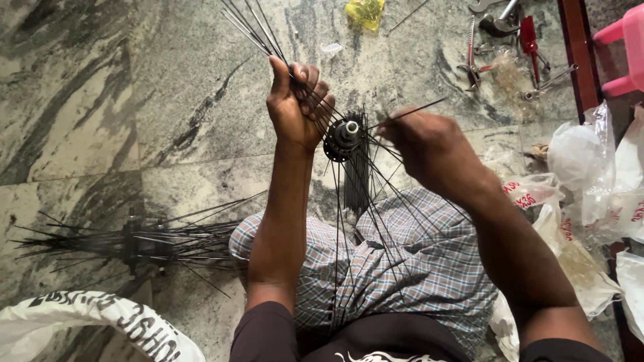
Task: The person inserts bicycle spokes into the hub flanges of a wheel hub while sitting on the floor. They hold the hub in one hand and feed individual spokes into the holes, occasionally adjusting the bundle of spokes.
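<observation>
A black wheel hub (345, 137) with many thin black spokes fanning out of it hangs above my lap. My left hand (296, 100) is shut around a bundle of those spokes (251, 27), which stick up and away past my fist. My right hand (429, 144) is just right of the hub, its fingers pinching a single spoke (416, 110) that points up and right. More spokes hang down from the hub over my checked cloth (402, 261).
A second hub with spokes (141, 241) lies on the marble floor at left. Hand tools (500, 47) and a yellow wrapper (365, 12) lie at the top. Plastic bags (590, 181) crowd the right, a white printed sack (100, 325) sits bottom left, a pink stool (627, 47) top right.
</observation>
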